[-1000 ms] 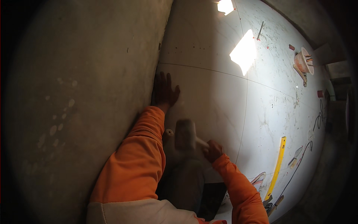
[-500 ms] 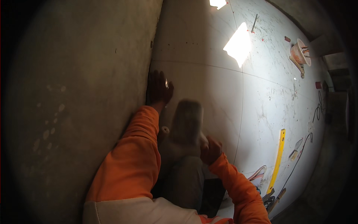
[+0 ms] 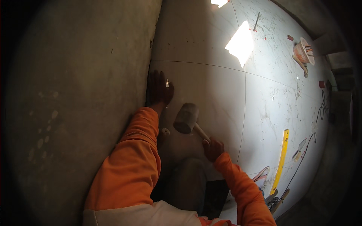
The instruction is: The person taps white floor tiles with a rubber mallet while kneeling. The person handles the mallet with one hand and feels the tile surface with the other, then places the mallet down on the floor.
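At the centre of the frame the right hand (image 3: 213, 148) has its grip closed round the handle of a rubber mallet (image 3: 187, 118), whose head hangs over the large floor tile (image 3: 211, 94); the left hand (image 3: 160, 90) lies flat and open on the tile's edge beside the concrete wall (image 3: 75, 94)

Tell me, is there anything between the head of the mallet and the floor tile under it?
Nothing visible. The right hand holds the mallet by its handle, and its head hangs over bare tile. The left hand lies flat further up by the wall, and a small round white piece sits off to the left.
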Demonstrator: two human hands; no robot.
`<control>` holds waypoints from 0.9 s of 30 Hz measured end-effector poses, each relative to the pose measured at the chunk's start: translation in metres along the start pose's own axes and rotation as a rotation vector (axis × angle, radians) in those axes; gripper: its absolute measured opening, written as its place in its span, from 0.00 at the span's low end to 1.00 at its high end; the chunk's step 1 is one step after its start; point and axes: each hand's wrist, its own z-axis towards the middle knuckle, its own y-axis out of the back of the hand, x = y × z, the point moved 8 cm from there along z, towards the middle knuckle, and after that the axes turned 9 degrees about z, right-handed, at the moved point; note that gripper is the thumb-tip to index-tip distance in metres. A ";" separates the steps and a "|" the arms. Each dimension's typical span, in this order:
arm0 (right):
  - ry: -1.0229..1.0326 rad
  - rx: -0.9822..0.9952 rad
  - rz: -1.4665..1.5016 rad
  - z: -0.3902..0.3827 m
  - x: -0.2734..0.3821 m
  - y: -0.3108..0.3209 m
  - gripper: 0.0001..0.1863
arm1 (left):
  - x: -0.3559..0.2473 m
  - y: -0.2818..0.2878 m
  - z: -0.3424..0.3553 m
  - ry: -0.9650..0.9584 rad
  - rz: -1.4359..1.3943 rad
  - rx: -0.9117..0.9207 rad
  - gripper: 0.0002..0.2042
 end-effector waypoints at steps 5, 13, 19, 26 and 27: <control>0.458 -0.140 0.314 -0.014 0.023 0.010 0.25 | 0.001 -0.004 0.000 -0.002 -0.014 0.059 0.32; 0.097 -0.029 0.144 -0.006 -0.010 -0.010 0.28 | 0.005 -0.016 0.016 0.018 0.049 0.160 0.33; 0.179 -0.094 0.225 -0.009 0.002 -0.002 0.32 | 0.006 -0.020 0.042 0.031 -0.013 0.092 0.36; 0.041 -0.038 0.210 0.003 -0.010 0.007 0.33 | 0.008 -0.026 0.046 0.081 -0.009 0.237 0.38; -0.062 0.026 0.208 -0.001 -0.016 0.000 0.33 | 0.007 -0.027 0.045 0.077 0.007 0.246 0.39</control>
